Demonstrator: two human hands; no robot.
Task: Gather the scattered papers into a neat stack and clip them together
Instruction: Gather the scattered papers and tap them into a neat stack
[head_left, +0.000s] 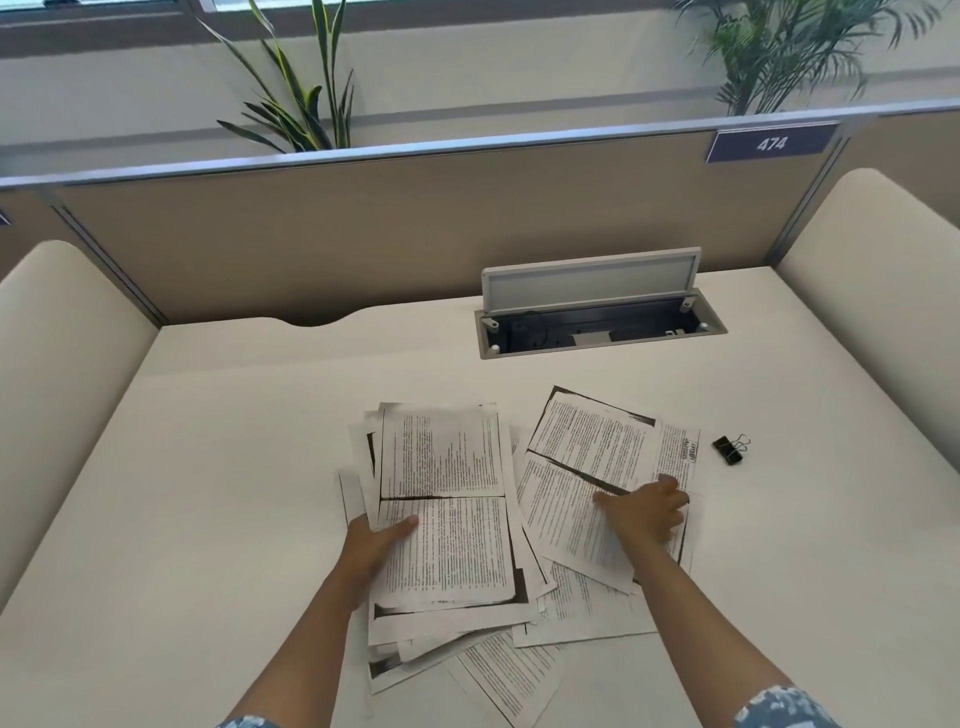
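Observation:
Several photocopied text pages lie scattered across the middle of the white desk (234, 493). My left hand (376, 545) grips the left edge of a loose pile of papers (447, 509), thumb on the top sheet. To the right, a tilted sheet (576, 467) lies over other pages, and my right hand (644, 512) presses flat on it with fingers spread. More pages (514, 675) stick out near the front edge. A small black binder clip (730, 449) rests on the desk to the right of the papers, apart from both hands.
An open cable box (597, 322) with its grey lid raised sits in the desk at the back right. A tan partition (363, 234) stands behind the desk, with cream side panels (62, 364) at both sides. Plants rise beyond it.

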